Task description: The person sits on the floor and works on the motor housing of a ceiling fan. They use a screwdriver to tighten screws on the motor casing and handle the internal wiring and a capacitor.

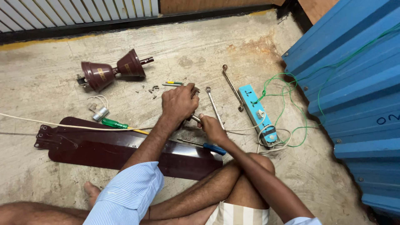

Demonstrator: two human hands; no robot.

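Both hands (196,112) on metal part (195,118)

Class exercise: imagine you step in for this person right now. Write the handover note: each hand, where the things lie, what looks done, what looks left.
Left hand: closed over a small metal part, held above the floor.
Right hand: grips the same part from the other side.
Dark red fan blades lie on the floor in front of the crossed legs; the two maroon fan cups on their rod lie apart to the far left.
Loose screws, two spanners, green screwdriver and blue screwdriver lie around the hands; blue socket strip to the right.
Done: fan is in pieces.
Left: cannot tell which way the work is heading.
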